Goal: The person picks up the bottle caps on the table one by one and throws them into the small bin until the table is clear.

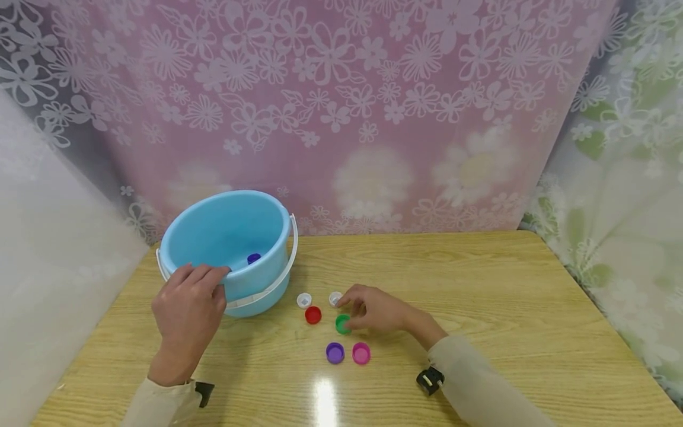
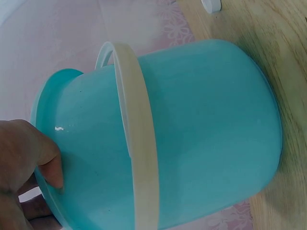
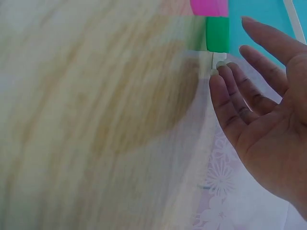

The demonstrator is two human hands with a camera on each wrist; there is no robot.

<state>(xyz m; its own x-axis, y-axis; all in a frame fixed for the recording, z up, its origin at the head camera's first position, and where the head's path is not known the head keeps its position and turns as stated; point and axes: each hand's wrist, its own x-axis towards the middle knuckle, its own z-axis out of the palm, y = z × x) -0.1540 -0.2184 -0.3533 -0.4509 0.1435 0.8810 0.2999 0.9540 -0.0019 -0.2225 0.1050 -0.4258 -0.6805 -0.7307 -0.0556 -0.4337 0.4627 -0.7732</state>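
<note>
— Here we are: our right hand (image 1: 376,309) has its fingers loosely parted, gripping nothing we can see. Where's the nearest white cap (image 1: 334,299)?
— Just off its fingertips, leftward; whether they touch, we can't tell. And the green cap (image 1: 341,324) sits right by the thumb!
— Our left hand (image 1: 189,305)?
— Gripping the bucket's (image 1: 270,270) rim, well farther from both caps. They're round: no long axis.

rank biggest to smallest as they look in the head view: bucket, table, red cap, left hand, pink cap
1. Table
2. Bucket
3. Left hand
4. Pink cap and red cap: close in size, pink nearer the camera, so unranked
</note>
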